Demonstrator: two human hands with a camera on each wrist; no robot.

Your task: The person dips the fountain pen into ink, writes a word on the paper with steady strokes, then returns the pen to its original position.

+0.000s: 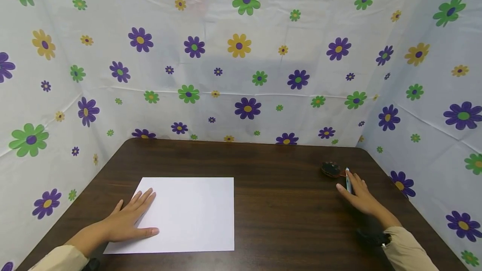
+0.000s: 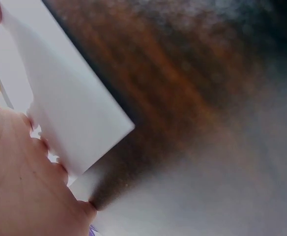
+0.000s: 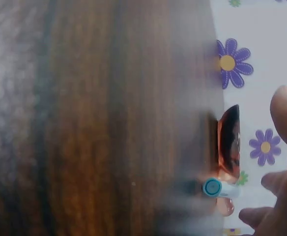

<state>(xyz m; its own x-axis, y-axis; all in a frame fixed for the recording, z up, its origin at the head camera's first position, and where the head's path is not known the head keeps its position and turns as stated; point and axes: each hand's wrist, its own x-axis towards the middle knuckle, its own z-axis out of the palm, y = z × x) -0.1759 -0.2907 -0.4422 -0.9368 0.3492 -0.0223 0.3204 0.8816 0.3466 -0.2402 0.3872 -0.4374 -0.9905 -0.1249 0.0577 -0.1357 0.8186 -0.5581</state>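
A white sheet of paper (image 1: 192,216) lies on the brown table at the left. Spread over its left edge is my left hand (image 1: 129,223), fingers straight and thumb apart; the left wrist view shows its palm (image 2: 25,172) beside the paper (image 2: 74,93). At the far right, my right hand (image 1: 359,195) reaches over a slim white-and-teal pen (image 1: 348,184), with its fingers extended. The right wrist view has the pen's round teal end (image 3: 212,187) pointing at the camera, and the fingers (image 3: 276,182) spread to its right.
Just left of the pen sits a small dark oval thing with a shiny coppery side (image 1: 331,169). Flower-printed white cloth (image 1: 214,53) hangs behind the table (image 1: 278,204) and along both sides. A dark strap (image 1: 373,237) circles my right wrist.
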